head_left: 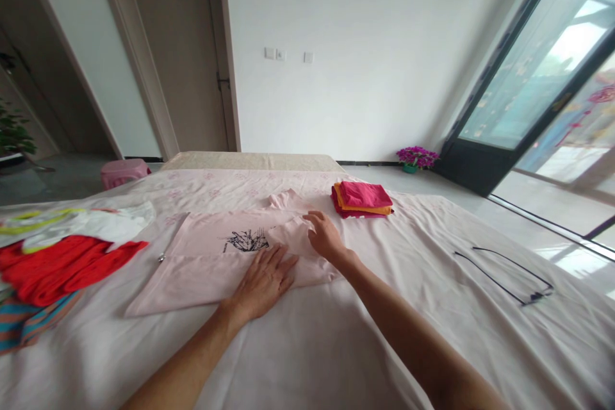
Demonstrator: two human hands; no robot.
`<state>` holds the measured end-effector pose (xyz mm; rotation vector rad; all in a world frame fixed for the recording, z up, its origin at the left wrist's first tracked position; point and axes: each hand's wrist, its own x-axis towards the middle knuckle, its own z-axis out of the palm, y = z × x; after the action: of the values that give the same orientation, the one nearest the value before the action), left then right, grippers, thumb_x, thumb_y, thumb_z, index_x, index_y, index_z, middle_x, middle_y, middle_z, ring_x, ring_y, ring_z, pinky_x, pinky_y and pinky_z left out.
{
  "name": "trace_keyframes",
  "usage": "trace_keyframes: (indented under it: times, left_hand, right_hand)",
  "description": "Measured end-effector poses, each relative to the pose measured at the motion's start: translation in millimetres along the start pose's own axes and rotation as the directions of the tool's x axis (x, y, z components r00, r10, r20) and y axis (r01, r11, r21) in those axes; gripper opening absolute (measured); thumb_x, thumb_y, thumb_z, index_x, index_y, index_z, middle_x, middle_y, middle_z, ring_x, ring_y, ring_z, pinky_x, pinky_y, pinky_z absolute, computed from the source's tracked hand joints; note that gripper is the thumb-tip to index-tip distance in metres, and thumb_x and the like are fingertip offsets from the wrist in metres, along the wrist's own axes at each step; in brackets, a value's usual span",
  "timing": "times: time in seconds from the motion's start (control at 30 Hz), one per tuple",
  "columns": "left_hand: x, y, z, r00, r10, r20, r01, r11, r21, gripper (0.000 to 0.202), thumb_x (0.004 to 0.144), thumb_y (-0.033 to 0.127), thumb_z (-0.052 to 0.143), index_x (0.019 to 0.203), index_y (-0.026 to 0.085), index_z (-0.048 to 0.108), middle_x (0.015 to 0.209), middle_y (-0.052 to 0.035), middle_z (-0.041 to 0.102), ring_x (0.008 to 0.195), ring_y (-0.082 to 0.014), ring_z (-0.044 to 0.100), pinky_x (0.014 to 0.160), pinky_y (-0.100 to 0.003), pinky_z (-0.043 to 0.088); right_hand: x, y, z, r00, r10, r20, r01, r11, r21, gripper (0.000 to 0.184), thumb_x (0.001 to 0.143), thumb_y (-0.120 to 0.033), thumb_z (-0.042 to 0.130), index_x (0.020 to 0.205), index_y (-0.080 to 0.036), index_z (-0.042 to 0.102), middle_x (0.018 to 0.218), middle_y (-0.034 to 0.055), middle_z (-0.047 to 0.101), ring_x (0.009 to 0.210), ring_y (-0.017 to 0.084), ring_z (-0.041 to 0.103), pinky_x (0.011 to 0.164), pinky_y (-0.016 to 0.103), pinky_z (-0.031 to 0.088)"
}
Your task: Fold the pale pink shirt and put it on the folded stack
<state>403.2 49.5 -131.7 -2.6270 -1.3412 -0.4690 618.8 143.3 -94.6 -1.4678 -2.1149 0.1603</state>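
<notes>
A pale pink T-shirt (202, 272) with a black print lies on the sheet-covered bed, its near side folded inward lengthwise. My left hand (266, 278) rests flat on it just below the print, fingers stretched out. On the right, at the shirt's sleeve end, my right hand (327, 237) has its fingers curled onto the bunched pink cloth, and its fingertips are partly hidden. A small shiny metal piece (161, 257) sits at the shirt's left edge. Beyond the hands, a bit of the shirt (284, 198) stands up in wrinkles.
Folded red and orange clothes (364, 198) are stacked behind my right hand. Black-framed glasses (533, 295) lie on the right. At the left is a loose heap with a red garment (67, 266). A pink stool (123, 172) and purple flowers (417, 157) stand beyond the bed.
</notes>
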Motion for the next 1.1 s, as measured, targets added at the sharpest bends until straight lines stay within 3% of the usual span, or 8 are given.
trace_keyframes:
  times: [0.07,0.13,0.3,0.37,0.47,0.6,0.8,1.1]
  left_hand:
    - [0.3,1.0,-1.8,1.0,-0.003,-0.003,0.003,1.0,0.007,0.046,0.101,0.043,0.036,0.143,0.03,0.048,0.152,-0.0085,0.046,0.141,-0.0261,0.039,0.115,-0.051,0.03]
    - [0.5,1.1,-3.4,1.0,0.002,-0.003,-0.002,1.0,0.012,0.046,0.1,0.042,0.038,0.144,0.03,0.047,0.153,-0.0084,0.045,0.142,-0.0259,0.037,0.115,-0.051,0.03]
    - [-0.9,0.0,-2.2,1.0,-0.005,0.003,0.005,1.0,0.007,0.049,0.098,0.042,0.042,0.146,0.03,0.043,0.155,-0.0076,0.042,0.144,-0.0254,0.034,0.116,-0.051,0.029]
    - [-2.0,0.1,0.8,0.999,-0.049,-0.022,0.05,0.999,0.008,0.053,0.097,0.043,0.043,0.147,0.027,0.043,0.156,-0.0102,0.04,0.145,-0.0276,0.033,0.117,-0.054,0.026]
    - [-2.9,0.5,5.4,0.993,-0.098,-0.067,0.098,0.995,0.0,0.056,0.094,0.044,0.047,0.146,0.024,0.045,0.156,-0.0127,0.039,0.144,-0.0304,0.032,0.118,-0.056,0.022]
    - [-2.7,1.3,6.2,0.993,-0.101,-0.057,0.101,0.995,-0.006,0.053,0.094,0.044,0.046,0.144,0.025,0.049,0.155,-0.0115,0.042,0.143,-0.0308,0.035,0.117,-0.056,0.025]
    - [-3.1,4.0,-0.4,0.99,-0.137,-0.039,0.138,0.99,0.017,0.055,0.094,0.046,0.046,0.145,0.026,0.046,0.155,-0.0097,0.041,0.144,-0.0306,0.034,0.116,-0.054,0.027]
    - [-9.5,1.4,-3.5,0.988,-0.151,-0.043,0.152,0.988,0.03,0.061,0.097,0.052,0.039,0.151,0.023,0.038,0.158,-0.013,0.035,0.147,-0.032,0.027,0.117,-0.054,0.024]
  right_hand:
    - [-19.0,-1.3,-2.2,0.995,-0.026,0.092,0.038,0.991,-0.126,0.054,0.083,-0.013,0.05,0.137,-0.021,0.054,0.146,0.009,0.049,0.134,0.026,0.043,0.114,0.044,0.031]
    - [-35.2,1.9,-4.6,0.988,0.052,0.143,-0.02,0.976,-0.217,0.051,0.09,-0.02,0.046,0.14,-0.018,0.05,0.149,0.0109,0.046,0.14,0.028,0.036,0.114,0.045,0.03]
    - [-52.0,15.2,-9.8,0.972,0.203,0.117,-0.154,0.93,-0.332,0.048,0.095,-0.018,0.037,0.142,-0.016,0.049,0.152,0.0122,0.043,0.142,0.025,0.035,0.114,0.037,0.03]
    - [-52.8,13.4,-10.8,0.984,0.161,0.082,-0.122,0.928,-0.352,0.053,0.092,-0.012,0.037,0.144,-0.015,0.048,0.152,0.013,0.043,0.143,0.025,0.033,0.117,0.04,0.026]
    - [-54.7,2.3,-11.1,0.996,-0.028,0.087,0.054,0.947,-0.317,0.056,0.091,-0.011,0.039,0.146,-0.015,0.046,0.155,0.012,0.039,0.147,0.025,0.024,0.121,0.043,0.018]
    - [-60.0,-7.9,-8.5,0.954,-0.188,0.231,0.238,0.947,-0.213,0.054,0.099,-0.032,0.041,0.15,-0.015,0.04,0.158,0.011,0.034,0.148,0.024,0.024,0.121,0.043,0.018]
    - [-60.9,4.4,-0.1,0.97,0.012,0.245,0.06,0.957,-0.285,0.06,0.101,-0.044,0.036,0.153,-0.013,0.035,0.158,0.0134,0.03,0.147,0.028,0.028,0.12,0.047,0.019]
    - [-62.4,3.8,3.6,0.978,0.012,0.207,0.06,0.94,-0.337,0.06,0.101,-0.044,0.033,0.153,-0.014,0.035,0.158,0.0114,0.03,0.147,0.027,0.027,0.121,0.045,0.019]
